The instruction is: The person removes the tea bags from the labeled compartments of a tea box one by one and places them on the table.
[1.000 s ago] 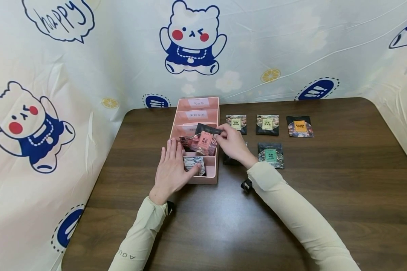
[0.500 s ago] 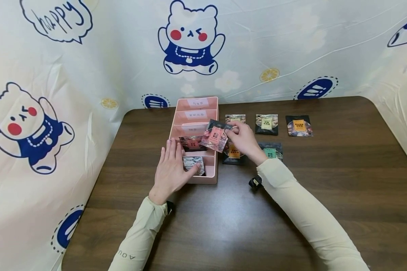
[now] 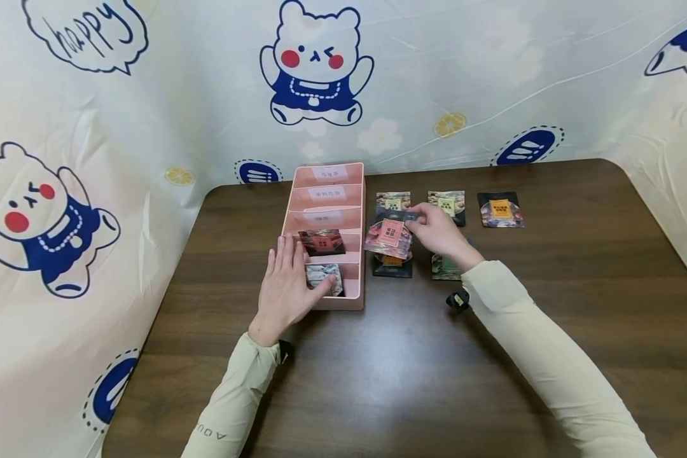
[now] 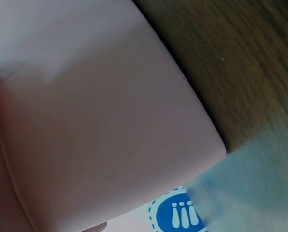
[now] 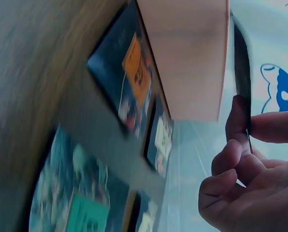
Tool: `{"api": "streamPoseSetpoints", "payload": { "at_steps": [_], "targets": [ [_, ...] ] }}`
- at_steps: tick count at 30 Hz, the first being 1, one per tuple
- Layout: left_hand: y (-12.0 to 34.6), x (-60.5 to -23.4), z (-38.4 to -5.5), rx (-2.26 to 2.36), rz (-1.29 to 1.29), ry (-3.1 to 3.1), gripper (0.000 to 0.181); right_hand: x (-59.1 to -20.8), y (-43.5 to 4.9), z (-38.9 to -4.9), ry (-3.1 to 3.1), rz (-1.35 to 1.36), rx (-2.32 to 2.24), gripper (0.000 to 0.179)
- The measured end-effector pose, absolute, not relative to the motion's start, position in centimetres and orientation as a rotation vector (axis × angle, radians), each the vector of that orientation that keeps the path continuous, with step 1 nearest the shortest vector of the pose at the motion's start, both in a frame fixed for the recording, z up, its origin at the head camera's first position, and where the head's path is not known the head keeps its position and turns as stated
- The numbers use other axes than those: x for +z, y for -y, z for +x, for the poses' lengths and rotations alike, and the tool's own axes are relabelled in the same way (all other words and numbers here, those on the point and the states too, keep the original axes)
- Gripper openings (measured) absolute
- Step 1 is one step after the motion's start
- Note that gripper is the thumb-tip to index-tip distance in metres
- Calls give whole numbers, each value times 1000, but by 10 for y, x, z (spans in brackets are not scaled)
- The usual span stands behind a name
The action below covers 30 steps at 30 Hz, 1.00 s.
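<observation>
My right hand (image 3: 442, 236) pinches a tea sachet (image 3: 389, 234) with a pink label by its dark top edge, between thumb and fingers. The sachet hangs just right of the pink divided box (image 3: 343, 305), overlapping an orange-labelled sachet (image 3: 392, 268) in the head view. Edge-on, the held sachet (image 5: 241, 72) shows as a thin dark strip in the right wrist view. My left hand (image 3: 286, 289) rests on the box's near left side, fingers straight. Inside are a red-labelled sachet (image 3: 322, 242) and, in the nearest compartment, a pale blue-grey packet (image 3: 320, 273) partly under the left thumb.
Behind the right hand lie two yellow-labelled sachets, one left (image 3: 393, 200) and one right (image 3: 450, 205). Farther right is another orange-labelled sachet (image 3: 500, 210). A green-labelled one (image 3: 445, 268) lies partly under the right wrist. Paper labels mark the far compartments; a printed cloth (image 3: 217, 95) hangs behind the table.
My right hand has carried the pink-labelled sachet from over the box rightward, past its right wall. The red-labelled sachet stays in the box. My left hand keeps its place on the box.
</observation>
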State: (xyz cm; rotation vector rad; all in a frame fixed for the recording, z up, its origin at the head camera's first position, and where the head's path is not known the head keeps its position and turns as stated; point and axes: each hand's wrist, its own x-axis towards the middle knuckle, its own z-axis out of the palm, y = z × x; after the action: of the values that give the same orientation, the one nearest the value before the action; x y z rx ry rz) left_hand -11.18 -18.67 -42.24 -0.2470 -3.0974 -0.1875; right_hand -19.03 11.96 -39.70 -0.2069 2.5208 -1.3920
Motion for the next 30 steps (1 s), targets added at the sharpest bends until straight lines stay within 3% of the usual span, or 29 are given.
{"api": "streamPoseSetpoints", "payload": {
  "at_steps": [30],
  "targets": [
    [186,-422,-112,-230,-246,3106,104,-399,-266,-176,-2654,-115,-1101,38]
  ]
}}
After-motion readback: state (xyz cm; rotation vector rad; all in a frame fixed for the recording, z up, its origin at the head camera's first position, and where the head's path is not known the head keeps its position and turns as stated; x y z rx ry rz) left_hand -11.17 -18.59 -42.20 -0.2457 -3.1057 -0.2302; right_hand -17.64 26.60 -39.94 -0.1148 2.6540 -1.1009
